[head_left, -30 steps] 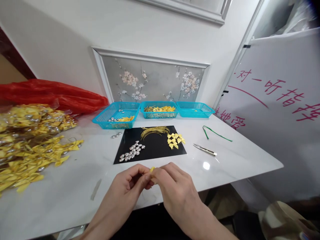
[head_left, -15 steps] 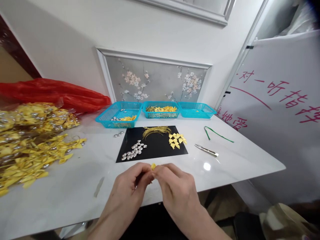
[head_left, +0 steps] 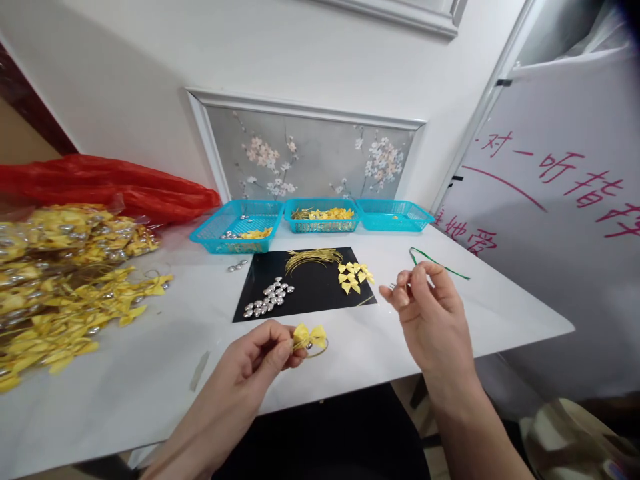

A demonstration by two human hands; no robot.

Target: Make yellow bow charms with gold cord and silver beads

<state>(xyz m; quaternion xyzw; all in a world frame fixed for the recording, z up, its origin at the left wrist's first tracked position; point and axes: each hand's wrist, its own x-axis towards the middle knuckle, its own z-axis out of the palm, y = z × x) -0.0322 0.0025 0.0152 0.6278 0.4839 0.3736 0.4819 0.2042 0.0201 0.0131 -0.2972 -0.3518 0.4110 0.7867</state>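
Left grip [head_left: 264, 357] pinches a silver-beaded yellow bow [head_left: 317, 335].

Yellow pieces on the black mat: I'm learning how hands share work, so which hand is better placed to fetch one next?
Probably the right hand: it is beside the black mat, nearer the yellow pieces, though whether it grips anything is unclear. The left hand is occupied, pinching a yellow bow.

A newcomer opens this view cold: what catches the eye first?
Probably the big heap of yellow bows and silver beads at the left of the table, with bright red plastic behind it. Next, the single yellow bow held in the left hand, before the black mat. Red writing stands out at far right.
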